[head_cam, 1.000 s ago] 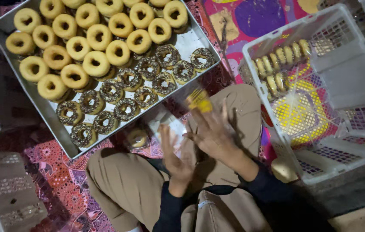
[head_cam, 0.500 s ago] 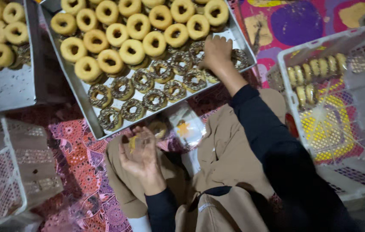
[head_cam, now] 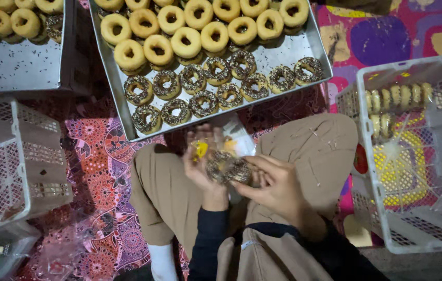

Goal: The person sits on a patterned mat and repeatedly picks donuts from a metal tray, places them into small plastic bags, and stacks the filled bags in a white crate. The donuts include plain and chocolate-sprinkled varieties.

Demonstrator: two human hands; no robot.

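Observation:
Above my lap, my left hand (head_cam: 200, 169) holds a clear plastic bag (head_cam: 221, 156) with a yellow patch. My right hand (head_cam: 273, 184) grips a sprinkle-covered doughnut (head_cam: 228, 169) and presses it into that bag; both hands touch it. Just beyond my knees lies a metal tray (head_cam: 312, 47) with several plain glazed doughnuts (head_cam: 187, 41) at the back and several sprinkled doughnuts (head_cam: 202, 101) along the near side.
A second metal tray (head_cam: 18, 67) of doughnuts sits at the upper left. A white plastic crate (head_cam: 18, 166) stands on the left. Another white crate (head_cam: 413, 208) on the right holds bagged doughnuts (head_cam: 395, 104). A patterned mat (head_cam: 101, 166) covers the floor.
My right hand reached to the tray, took a sprinkled doughnut and came back to my lap. It now meets my left hand, which holds the bag. The view has shifted right.

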